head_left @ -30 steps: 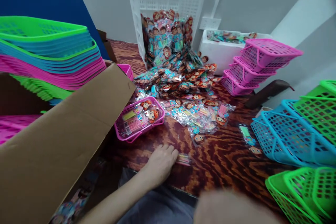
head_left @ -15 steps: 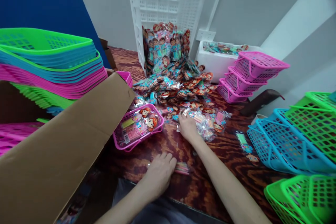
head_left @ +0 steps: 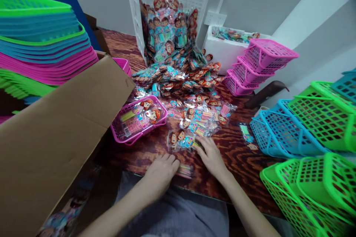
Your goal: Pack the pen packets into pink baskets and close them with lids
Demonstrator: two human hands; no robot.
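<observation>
Near the table's front edge, my left hand (head_left: 161, 170) is closed over one end of a packet of thin coloured sticks (head_left: 185, 170), which pokes out to its right. My right hand (head_left: 210, 153) pinches the right end of a clear packet with cartoon heads (head_left: 180, 140), held just above the wood. Behind it lie more loose packets (head_left: 200, 114), in front of a large heap (head_left: 178, 70) spilling from a white crate (head_left: 133, 14). A pink basket (head_left: 164, 113) holding similar packets stands to the left of my right hand.
An open cardboard box (head_left: 63, 129) with stacked baskets (head_left: 41, 44) fills the left side. Blue baskets (head_left: 280, 129), green baskets (head_left: 303, 189) and stacked pink baskets (head_left: 250, 66) stand at the right. A white foam box (head_left: 225, 50) is behind.
My right hand has come back from the loose packets toward me, now with a packet in its fingers. My left hand stays on the sticks. The view has shifted.
</observation>
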